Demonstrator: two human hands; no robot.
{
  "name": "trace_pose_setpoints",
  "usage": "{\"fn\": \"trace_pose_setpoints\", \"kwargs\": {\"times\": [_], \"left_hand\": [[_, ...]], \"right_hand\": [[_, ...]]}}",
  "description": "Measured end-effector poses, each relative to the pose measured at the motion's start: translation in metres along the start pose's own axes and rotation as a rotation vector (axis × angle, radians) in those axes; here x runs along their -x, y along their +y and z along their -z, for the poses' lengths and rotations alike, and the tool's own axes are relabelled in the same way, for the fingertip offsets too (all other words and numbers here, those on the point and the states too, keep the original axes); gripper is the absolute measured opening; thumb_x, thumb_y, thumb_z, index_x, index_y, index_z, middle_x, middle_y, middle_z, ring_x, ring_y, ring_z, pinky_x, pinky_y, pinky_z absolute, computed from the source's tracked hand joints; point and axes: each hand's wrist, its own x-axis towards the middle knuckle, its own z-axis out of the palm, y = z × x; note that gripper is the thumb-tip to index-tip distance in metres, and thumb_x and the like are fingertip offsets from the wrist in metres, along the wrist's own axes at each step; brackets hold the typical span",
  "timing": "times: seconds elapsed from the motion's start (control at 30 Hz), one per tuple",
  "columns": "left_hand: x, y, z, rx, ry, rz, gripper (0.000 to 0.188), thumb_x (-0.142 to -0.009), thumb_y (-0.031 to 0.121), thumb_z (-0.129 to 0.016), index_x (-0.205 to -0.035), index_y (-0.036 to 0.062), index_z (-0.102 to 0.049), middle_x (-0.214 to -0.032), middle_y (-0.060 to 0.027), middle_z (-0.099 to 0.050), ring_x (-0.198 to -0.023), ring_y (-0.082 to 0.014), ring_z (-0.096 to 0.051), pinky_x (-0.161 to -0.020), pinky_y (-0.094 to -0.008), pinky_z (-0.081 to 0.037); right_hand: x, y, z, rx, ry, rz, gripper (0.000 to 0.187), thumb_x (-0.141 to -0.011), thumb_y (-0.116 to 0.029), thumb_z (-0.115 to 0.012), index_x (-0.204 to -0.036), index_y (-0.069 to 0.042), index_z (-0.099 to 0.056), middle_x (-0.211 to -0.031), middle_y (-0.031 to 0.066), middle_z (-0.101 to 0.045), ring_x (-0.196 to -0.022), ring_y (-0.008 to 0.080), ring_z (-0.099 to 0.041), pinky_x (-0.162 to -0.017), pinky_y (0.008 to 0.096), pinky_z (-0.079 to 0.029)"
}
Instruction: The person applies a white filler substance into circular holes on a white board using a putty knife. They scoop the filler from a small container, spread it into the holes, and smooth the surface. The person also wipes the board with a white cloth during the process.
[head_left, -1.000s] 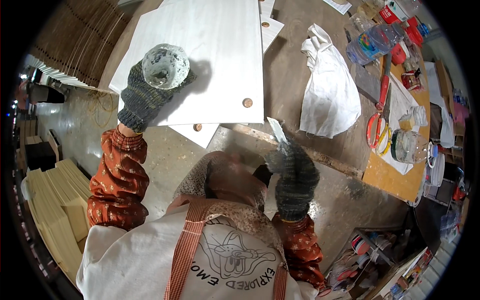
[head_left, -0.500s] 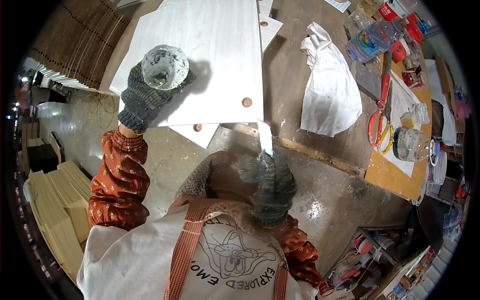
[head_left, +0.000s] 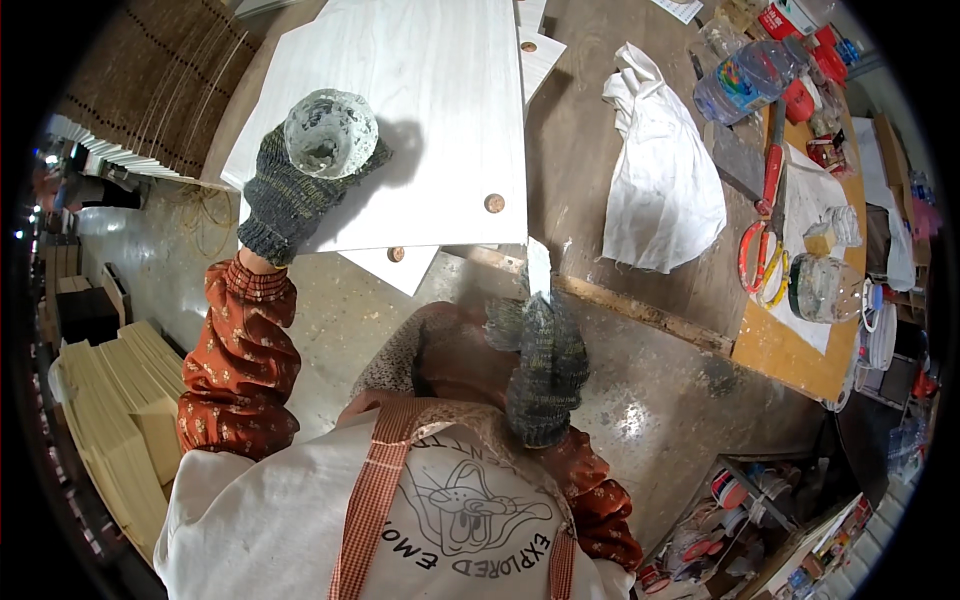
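Note:
A pale wood-grain panel (head_left: 430,110) lies on the workbench, its near edge jutting past the bench front. Over its left part, my gloved left hand (head_left: 295,195) is wrapped round a clear plastic cup (head_left: 331,133) smeared inside with grey-white paste. At the panel's near right corner, my gloved right hand (head_left: 548,360) grips a putty knife with a whitish blade (head_left: 538,270); its handle is hidden in the glove. The blade points away from me, its tip close to the corner; I cannot tell whether they touch. A round brown fitting (head_left: 494,203) sits near that corner.
Right of the panel a white cloth (head_left: 660,170) lies on the bench. Beyond it are a large plastic bottle (head_left: 748,80), red-and-yellow-handled scissors (head_left: 765,258) and a clear jar (head_left: 822,287). Stacked panels (head_left: 120,400) stand on the floor at left. Another white panel (head_left: 388,262) shows underneath.
My right hand has turned slightly and the blade has shifted a little to the right at the panel's corner. The left hand and cup stay almost where they were.

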Motion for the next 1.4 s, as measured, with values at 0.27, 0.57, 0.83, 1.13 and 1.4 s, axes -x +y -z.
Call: {"fn": "trace_pose_setpoints", "kwargs": {"times": [0.27,0.57,0.83,1.13,1.4], "left_hand": [[-0.001,-0.008,0.0,0.129,-0.018,0.016,0.07,-0.064,0.038,-0.076,-0.115,0.0007,-0.045,-0.105,-0.0152,-0.053,-0.096,-0.0258,-0.055,-0.08,-0.0351,-0.048],[-0.003,-0.006,-0.002,0.209,-0.059,0.065,0.069,-0.063,0.037,-0.077,-0.114,0.0011,-0.046,-0.104,-0.0143,-0.055,-0.094,-0.0246,-0.057,-0.08,-0.0343,-0.049],[-0.004,-0.02,-0.009,0.115,0.023,-0.05,0.061,-0.064,0.037,-0.076,-0.107,0.0013,-0.052,-0.097,-0.0131,-0.058,-0.091,-0.0234,-0.058,-0.076,-0.0337,-0.05],[-0.004,-0.019,-0.011,0.183,-0.012,-0.019,0.057,-0.066,0.035,-0.074,-0.108,0.0025,-0.053,-0.097,-0.0118,-0.059,-0.086,-0.0231,-0.06,-0.074,-0.0327,-0.05],[-0.009,-0.016,-0.008,0.258,-0.092,0.029,0.055,-0.068,0.035,-0.072,-0.109,0.0038,-0.053,-0.1,-0.0109,-0.059,-0.089,-0.0222,-0.059,-0.077,-0.0326,-0.049]], "right_hand": [[0.011,-0.009,-0.004,0.306,0.056,-0.1,0.037,-0.089,-0.01,-0.051,-0.126,-0.006,-0.047,-0.109,0.0089,-0.058,-0.095,0.0193,-0.058,-0.08,0.03,-0.049],[-0.032,0.01,0.017,-0.355,-0.023,-0.194,0.027,-0.086,-0.015,-0.053,-0.108,0.001,-0.057,-0.083,0.0107,-0.063,-0.07,0.0196,-0.061,-0.058,0.0275,-0.05],[-0.032,0.015,0.027,-0.988,-0.148,-0.814,0.029,-0.088,-0.019,-0.049,-0.104,0.003,-0.057,-0.069,0.0042,-0.056,-0.058,0.0099,-0.052,-0.05,0.0241,-0.043],[-0.021,0.027,0.021,-0.457,-0.086,-0.357,0.024,-0.088,-0.014,-0.052,-0.104,0.003,-0.057,-0.071,0.0066,-0.058,-0.055,0.0123,-0.054,-0.048,0.0259,-0.044],[0.002,0.031,0.001,-0.291,-0.166,-0.256,0.027,-0.086,-0.01,-0.053,-0.11,0.001,-0.051,-0.09,0.0127,-0.06,-0.082,0.022,-0.058,-0.072,0.0324,-0.049]]}}
